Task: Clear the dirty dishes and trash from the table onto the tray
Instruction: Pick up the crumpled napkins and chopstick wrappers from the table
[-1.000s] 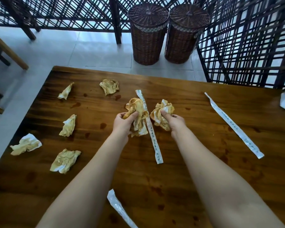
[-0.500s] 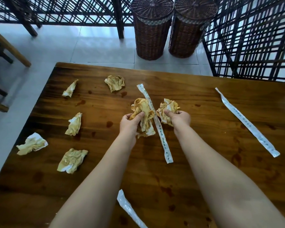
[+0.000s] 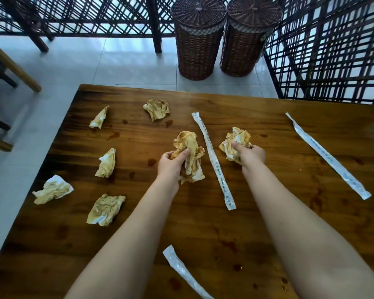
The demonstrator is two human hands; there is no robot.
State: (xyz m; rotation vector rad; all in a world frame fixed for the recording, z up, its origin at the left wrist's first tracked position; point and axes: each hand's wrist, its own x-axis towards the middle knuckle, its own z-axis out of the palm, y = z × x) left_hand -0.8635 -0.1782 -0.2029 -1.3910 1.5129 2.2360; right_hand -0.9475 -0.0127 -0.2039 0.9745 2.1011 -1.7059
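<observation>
napkins — we judge them light, soft, greasy; our left hand (image 3: 171,164) and right hand (image 3: 249,155) each pinch one stained wad (image 3: 189,156) — bunch mid-crumple.

Nearest wrapper (image 3: 182,271) cut off by bottom edge.

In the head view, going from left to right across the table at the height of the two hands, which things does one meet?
Loose stained napkin → left hand gripping a tall napkin → middle wrapper strip → right hand gripping a balled napkin → right wrapper strip.
</observation>
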